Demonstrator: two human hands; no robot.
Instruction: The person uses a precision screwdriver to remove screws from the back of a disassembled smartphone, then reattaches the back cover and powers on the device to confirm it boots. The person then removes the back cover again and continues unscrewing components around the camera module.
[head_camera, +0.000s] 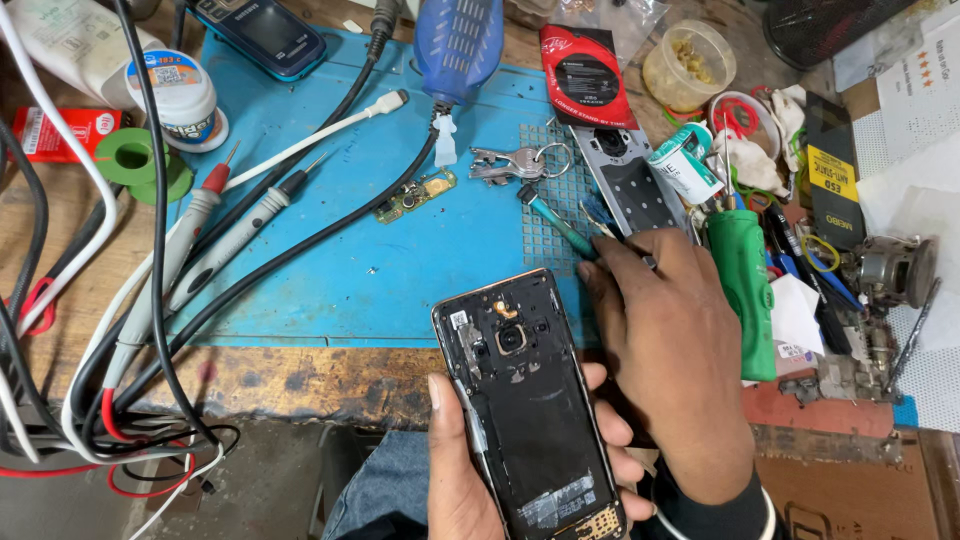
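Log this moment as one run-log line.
left hand: holds opened phone | right hand: fingers at teal-handled tool | surface: blue mat

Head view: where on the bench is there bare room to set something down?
The blue mat is bare in its lower middle, between the multimeter probes, the small circuit board and the opened phone in the left hand. Right of the right hand, tools and the green bottle crowd everything.

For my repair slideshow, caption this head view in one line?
Left hand holds an opened black smartphone while right hand picks tweezers from blue mat.
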